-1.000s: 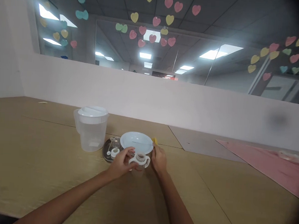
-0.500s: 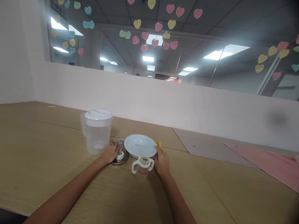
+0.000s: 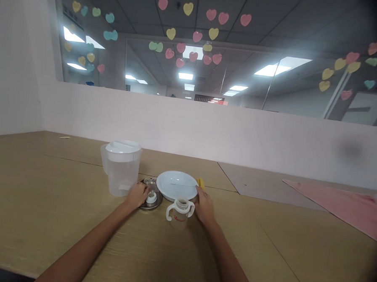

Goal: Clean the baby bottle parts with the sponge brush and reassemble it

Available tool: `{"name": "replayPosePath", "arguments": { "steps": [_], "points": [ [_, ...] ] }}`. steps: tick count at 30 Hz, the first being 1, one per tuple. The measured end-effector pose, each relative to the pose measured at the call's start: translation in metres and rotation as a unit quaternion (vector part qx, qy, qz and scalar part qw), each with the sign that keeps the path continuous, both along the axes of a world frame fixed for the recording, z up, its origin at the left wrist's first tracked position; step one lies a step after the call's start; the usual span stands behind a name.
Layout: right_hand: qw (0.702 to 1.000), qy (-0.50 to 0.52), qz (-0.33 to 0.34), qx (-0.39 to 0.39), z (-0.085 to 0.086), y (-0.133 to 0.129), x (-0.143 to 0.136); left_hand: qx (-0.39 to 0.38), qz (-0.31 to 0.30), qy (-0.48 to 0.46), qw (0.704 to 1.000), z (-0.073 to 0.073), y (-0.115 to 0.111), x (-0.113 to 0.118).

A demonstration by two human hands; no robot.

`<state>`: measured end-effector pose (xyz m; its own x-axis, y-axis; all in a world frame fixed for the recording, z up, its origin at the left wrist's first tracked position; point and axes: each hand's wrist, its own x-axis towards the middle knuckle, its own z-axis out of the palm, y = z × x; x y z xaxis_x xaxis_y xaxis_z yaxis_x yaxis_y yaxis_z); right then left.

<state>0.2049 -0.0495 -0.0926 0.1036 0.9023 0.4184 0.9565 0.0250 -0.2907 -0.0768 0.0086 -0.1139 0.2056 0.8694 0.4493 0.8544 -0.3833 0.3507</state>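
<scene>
My left hand (image 3: 137,195) is at the left rim of a small round metal tray (image 3: 148,206), its fingers bent over the edge. On the tray lie a white bottle collar (image 3: 151,197) and clear parts. My right hand (image 3: 205,204) is closed round something at the right side of a white bowl (image 3: 173,193); a thin stick (image 3: 183,185) reaches from its fingertips across the bowl. A clear bottle with two white handles (image 3: 180,216) stands open-topped in front of the bowl, between my hands. Something yellow (image 3: 200,183) shows just behind my right fingers.
A lidded translucent pitcher (image 3: 122,173) stands left of the tray. A pink cloth (image 3: 346,208) and a grey sheet (image 3: 262,187) lie at the right. Behind the wooden table (image 3: 61,206) rises a white wall (image 3: 176,127) with a window above.
The camera view has tilted slightly upward. My left fingers have shifted a little leftward, so more of the tray's small parts shows. My right hand keeps its place by the bowl.
</scene>
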Motion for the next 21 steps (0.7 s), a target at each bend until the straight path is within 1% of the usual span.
{"name": "replayPosePath", "arguments": {
  "steps": [2, 5, 8, 10, 12, 14, 17, 21],
  "points": [
    [1.000, -0.004, 0.001, -0.005, -0.001, 0.000, 0.000, 0.010, 0.015, -0.009, 1.000, 0.009, -0.006, -0.002],
    [1.000, -0.001, 0.001, -0.005, -0.003, 0.001, 0.001, 0.053, 0.037, -0.028, 0.998, 0.022, -0.015, -0.004],
    [1.000, 0.018, 0.005, 0.000, -0.005, 0.003, 0.002, 0.102, 0.036, -0.093, 0.990, 0.035, -0.024, 0.000],
    [0.999, 0.035, 0.016, 0.001, -0.007, 0.004, 0.004, 0.116, 0.009, -0.171, 0.978, 0.042, -0.028, 0.005],
    [0.998, 0.053, 0.031, 0.001, -0.008, 0.005, 0.005, 0.119, -0.037, -0.241, 0.962, 0.048, -0.031, 0.012],
    [0.997, 0.068, 0.042, 0.016, -0.007, 0.004, 0.006, 0.119, -0.085, -0.278, 0.949, 0.052, -0.034, 0.020],
    [0.992, 0.099, 0.032, 0.077, 0.000, 0.000, 0.005, 0.107, -0.128, -0.288, 0.943, 0.053, -0.037, 0.034],
    [0.973, 0.172, -0.029, 0.155, 0.013, -0.008, -0.001, 0.080, -0.164, -0.275, 0.944, 0.048, -0.040, 0.048]
  ]
}}
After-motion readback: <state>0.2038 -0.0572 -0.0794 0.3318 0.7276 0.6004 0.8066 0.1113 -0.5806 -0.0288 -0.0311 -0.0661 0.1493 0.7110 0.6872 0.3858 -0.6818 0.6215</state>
